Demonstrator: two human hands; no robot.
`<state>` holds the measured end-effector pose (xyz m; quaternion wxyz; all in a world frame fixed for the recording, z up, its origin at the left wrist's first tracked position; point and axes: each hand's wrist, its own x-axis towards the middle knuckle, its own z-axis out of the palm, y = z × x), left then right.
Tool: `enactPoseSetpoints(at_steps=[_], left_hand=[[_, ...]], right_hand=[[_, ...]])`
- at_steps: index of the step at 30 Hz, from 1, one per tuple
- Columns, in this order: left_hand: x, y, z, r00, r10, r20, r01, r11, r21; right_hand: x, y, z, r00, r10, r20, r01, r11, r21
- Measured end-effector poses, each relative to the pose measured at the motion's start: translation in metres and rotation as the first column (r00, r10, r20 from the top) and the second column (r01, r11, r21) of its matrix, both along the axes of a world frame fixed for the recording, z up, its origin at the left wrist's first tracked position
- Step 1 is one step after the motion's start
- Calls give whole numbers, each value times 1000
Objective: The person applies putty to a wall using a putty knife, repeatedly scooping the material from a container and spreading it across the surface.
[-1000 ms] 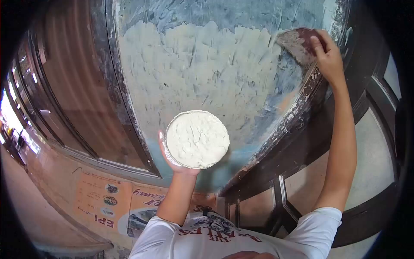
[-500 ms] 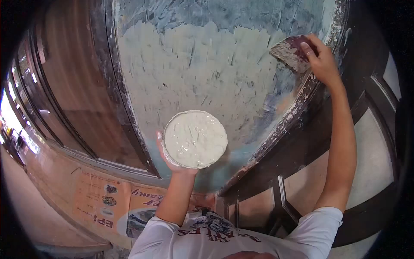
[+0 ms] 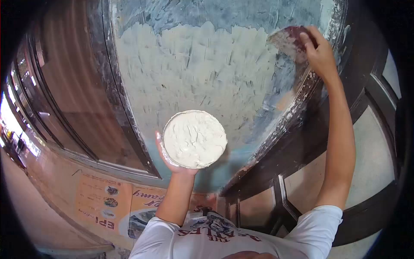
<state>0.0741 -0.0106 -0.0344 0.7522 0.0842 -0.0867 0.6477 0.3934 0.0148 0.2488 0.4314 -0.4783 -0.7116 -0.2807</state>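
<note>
A round tub of off-white putty point(image 3: 195, 139) rests in my left hand point(image 3: 166, 156), whose fingers and thumb cup it from below and at its left side. My right hand point(image 3: 320, 52) grips a dark red putty scraper point(image 3: 290, 42), its blade smeared with putty and lying against the wall panel's upper right. Pale putty point(image 3: 194, 71) coats much of the panel in uneven strokes. Above it and along the right side, bluish-grey wall surface point(image 3: 198, 13) shows. The back of the scraper is partly hidden by my fingers.
A dark wooden frame with a brown panel point(image 3: 69, 86) stands at the left. Putty-spattered wooden trim point(image 3: 276, 140) borders the wall at the right, beside dark framing with pale panels point(image 3: 310, 181). A printed orange sheet point(image 3: 103, 200) lies on the floor at lower left.
My right hand and the scraper have shifted slightly upward along the panel's right side. The tub in my left hand has stayed almost in place.
</note>
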Motion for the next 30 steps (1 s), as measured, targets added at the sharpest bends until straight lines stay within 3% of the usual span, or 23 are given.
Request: enactPoseSetpoints(at_steps=[1,2,3,6,7,9,11,13,14,17,19,21,23,25,27,30], left_hand=[[1,1,-1,1000,-6,0,6,1000,9],[0,0,0,1000,-6,4,6,1000,5],[0,0,0,1000,-5,10,5,1000,2],[-2,0,0,1000,23,-6,-23,1000,-10],[-3,1,-1,1000,26,-4,-26,1000,-10],[-4,2,-4,1000,22,-18,-22,1000,19],[-4,3,-2,1000,3,-4,-2,999,39],[-3,1,2,1000,14,-17,-15,1000,-25],[-3,3,-5,1000,13,-12,-13,999,42],[-4,3,-5,999,-20,31,19,998,58],[-5,4,-6,1000,-3,11,3,999,42],[-6,4,-7,1000,15,-8,-15,999,28],[-7,4,-7,1000,10,-22,-11,1000,-19],[-6,3,-4,1000,13,-25,-13,1000,-12],[-5,3,-2,1000,18,-26,-18,1000,-4],[-5,2,-2,1000,8,-21,-9,1000,-7]], right_hand=[[-3,-2,3,998,-18,-61,19,1000,12],[3,3,6,999,20,-38,-13,986,166],[8,4,10,999,20,-38,-13,986,167],[15,2,15,972,216,-97,-212,976,47],[16,4,10,971,218,-95,-215,976,46],[19,10,-2,998,57,13,-56,995,-81],[-5,0,-5,995,56,83,-48,995,-92],[-9,2,-2,997,-46,64,42,996,75],[-12,0,1,999,0,-33,3,995,105],[8,6,15,989,125,-85,-113,984,136],[15,8,14,986,156,-59,-150,985,85],[13,7,2,981,148,-122,-162,980,-114],[5,6,-5,995,89,-52,-96,986,-138],[-3,5,-4,999,-29,31,28,999,26],[-5,4,7,996,20,-85,-3,981,192],[14,6,16,980,88,-177,-63,988,142]])
